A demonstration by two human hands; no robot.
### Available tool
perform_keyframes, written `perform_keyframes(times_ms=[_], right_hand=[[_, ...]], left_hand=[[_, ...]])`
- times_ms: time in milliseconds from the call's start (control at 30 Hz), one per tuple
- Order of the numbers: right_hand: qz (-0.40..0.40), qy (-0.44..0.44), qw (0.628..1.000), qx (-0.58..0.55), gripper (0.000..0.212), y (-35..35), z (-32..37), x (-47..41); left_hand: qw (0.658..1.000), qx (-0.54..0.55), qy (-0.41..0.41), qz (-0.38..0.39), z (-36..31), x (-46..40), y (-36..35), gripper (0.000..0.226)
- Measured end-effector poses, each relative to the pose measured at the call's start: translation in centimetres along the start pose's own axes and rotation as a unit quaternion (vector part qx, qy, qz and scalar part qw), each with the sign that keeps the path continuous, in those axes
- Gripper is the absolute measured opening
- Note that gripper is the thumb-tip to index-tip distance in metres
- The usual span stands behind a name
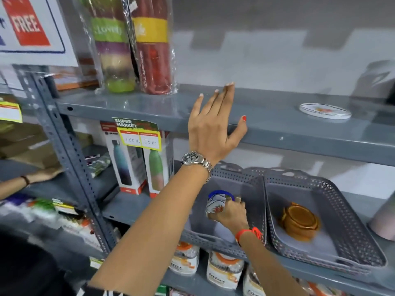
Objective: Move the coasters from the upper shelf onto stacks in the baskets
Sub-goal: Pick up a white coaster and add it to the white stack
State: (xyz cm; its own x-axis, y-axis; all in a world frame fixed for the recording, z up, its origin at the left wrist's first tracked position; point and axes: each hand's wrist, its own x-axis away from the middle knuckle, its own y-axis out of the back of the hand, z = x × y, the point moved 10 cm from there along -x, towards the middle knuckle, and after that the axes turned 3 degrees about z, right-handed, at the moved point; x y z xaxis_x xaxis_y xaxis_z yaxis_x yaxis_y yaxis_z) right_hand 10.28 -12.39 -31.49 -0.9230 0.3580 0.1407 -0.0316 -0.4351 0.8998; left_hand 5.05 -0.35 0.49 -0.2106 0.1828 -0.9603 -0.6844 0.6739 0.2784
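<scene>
My left hand (215, 122) is raised flat in front of the upper shelf (149, 107), fingers spread, holding nothing. Down in the left grey basket (252, 182) my right hand (232, 214) grips a white coaster with a blue rim (215, 201). To its right, the second grey basket (333, 193) holds a stack of brown wooden coasters (300, 221). One white round coaster with a floral print (324, 111) lies on the upper shelf, far to the right of my left hand.
Wrapped bottles (132, 45) stand at the upper shelf's left end. Boxed bottles (139, 163) sit left of the baskets under a price tag (139, 135). Another person's hand (42, 175) rests on the neighbouring shelf. Jars (224, 268) fill the shelf below.
</scene>
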Motion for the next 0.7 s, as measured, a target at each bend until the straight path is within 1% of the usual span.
perform_keyframes(times_ms=[100,267,333,400,467,567,700], right_hand=[[-0.007,0.009,0.999,0.047,0.095,-0.4,0.2,-1.2],[-0.011,0.019,0.991,0.130,0.095,-0.3,0.1,-3.0],[0.018,0.030,0.987,0.154,0.108,-0.7,0.1,-3.8],[0.065,0.044,0.986,0.145,0.125,-1.6,0.2,-4.4],[0.091,0.058,0.987,0.118,0.134,-2.2,0.4,-4.9],[0.073,0.067,0.991,0.094,0.135,-1.8,0.6,-5.3],[0.087,0.071,0.989,0.093,0.134,-1.9,0.4,-5.1]], left_hand=[[1.000,0.003,0.001,-0.003,0.1,0.1,0.0,0.063],[1.000,0.004,0.001,-0.008,0.1,0.1,-0.1,0.063],[1.000,0.002,-0.001,-0.010,0.1,0.1,0.0,0.063],[1.000,0.001,0.000,-0.013,0.1,0.0,0.0,0.063],[1.000,0.001,0.001,-0.014,0.1,0.0,0.0,0.062],[1.000,0.000,0.002,-0.014,0.1,0.0,0.0,0.062],[1.000,-0.010,-0.002,-0.012,0.2,0.0,-0.1,0.062]])
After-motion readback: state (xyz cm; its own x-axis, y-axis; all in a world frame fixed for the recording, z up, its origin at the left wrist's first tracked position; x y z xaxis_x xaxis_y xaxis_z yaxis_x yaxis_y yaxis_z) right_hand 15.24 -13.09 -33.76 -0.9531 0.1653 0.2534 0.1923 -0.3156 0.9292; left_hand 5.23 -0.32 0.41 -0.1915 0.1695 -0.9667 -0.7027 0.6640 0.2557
